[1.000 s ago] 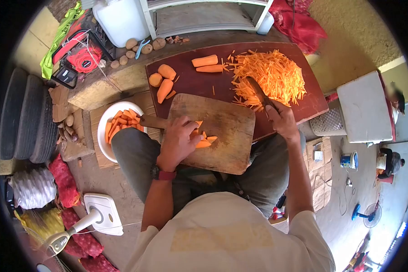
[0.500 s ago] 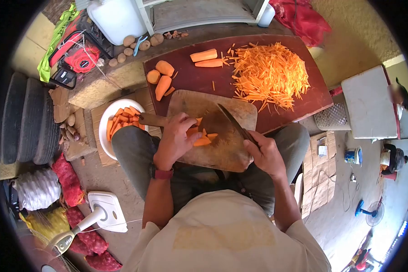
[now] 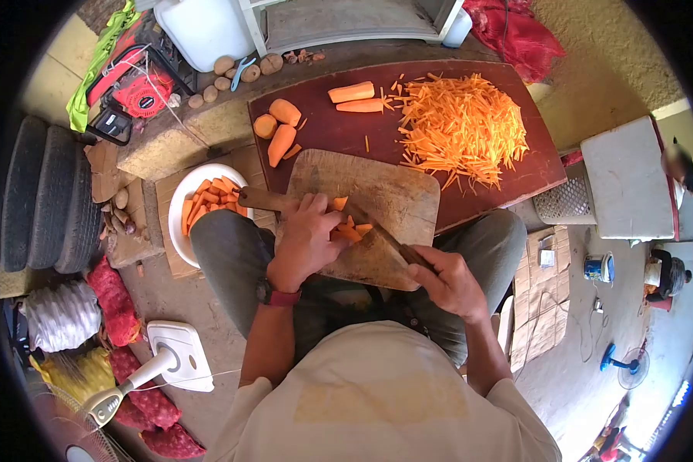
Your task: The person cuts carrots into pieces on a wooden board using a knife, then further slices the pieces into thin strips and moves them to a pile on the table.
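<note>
My right hand (image 3: 453, 285) is wrapped round the handle of a knife (image 3: 383, 236), whose dark blade slants up and left over the wooden cutting board (image 3: 408, 192). Cut carrot pieces (image 3: 352, 230) lie on the board beside the blade. My left hand (image 3: 308, 240) has its fingers curled against these pieces, hiding some of them. The board rests over my lap, partly on the dark red table, its handle pointing left past my left hand. A white bowl (image 3: 175, 199) holding carrot chunks (image 3: 208, 202) stands left of my knee.
On the dark red table (image 3: 362, 142) lie a large heap of carrot strips (image 3: 463, 129), peeled carrots (image 3: 282, 144) and two cut carrot lengths (image 3: 352, 92). Potatoes and a blue peeler (image 3: 242, 72) sit on the ledge behind. A digital scale (image 3: 179, 354) stands at the left.
The knife has swung down and left, its blade now lower over the board near the carrot pieces. My left hand has shifted slightly, its fingers curling closer round the pieces.
</note>
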A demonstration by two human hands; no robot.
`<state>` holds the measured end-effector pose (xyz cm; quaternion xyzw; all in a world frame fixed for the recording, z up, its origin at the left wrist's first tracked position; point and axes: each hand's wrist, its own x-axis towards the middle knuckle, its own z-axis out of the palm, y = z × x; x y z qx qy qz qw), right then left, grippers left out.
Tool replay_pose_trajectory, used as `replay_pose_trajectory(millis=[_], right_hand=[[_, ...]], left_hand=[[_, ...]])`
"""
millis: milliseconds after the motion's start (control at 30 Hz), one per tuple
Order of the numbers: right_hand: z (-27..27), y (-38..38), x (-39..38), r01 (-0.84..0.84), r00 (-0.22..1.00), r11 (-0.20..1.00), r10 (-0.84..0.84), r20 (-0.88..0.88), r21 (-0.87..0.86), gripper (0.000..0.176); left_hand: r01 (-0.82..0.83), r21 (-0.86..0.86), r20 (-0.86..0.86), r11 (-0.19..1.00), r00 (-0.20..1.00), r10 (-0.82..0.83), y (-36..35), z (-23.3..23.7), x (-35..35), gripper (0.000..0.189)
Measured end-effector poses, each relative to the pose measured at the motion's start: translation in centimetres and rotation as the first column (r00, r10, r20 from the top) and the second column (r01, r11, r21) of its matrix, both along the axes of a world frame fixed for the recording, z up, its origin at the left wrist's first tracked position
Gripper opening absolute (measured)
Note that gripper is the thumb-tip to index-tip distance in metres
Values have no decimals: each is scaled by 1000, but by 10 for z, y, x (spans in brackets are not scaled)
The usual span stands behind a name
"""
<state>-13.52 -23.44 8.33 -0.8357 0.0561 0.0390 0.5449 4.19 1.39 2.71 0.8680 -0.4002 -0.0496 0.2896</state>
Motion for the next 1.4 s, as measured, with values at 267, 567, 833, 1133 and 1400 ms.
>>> replay_pose_trajectory(millis=[267,567,833,1133,1400], right_hand=[[-2,-9,-15,133,991,990,-133,-11,-47,29],[1,-10,-19,218,972,976,-217,-85,-5,27],[4,1,-29,180,977,980,-168,-134,89,28],[-8,-4,-34,136,989,991,-134,61,-21,32],[15,1,-39,91,995,995,-93,-39,-48,25]], left_hand=[[51,-35,133,998,990,-45,-11,-10,-12,37],[24,-135,108,991,994,-9,-27,-14,-22,34],[40,-184,223,982,975,2,-48,-33,-27,18],[41,-236,165,971,986,-1,-46,-25,-35,17],[71,-183,172,980,984,-40,-44,-31,-29,26]])
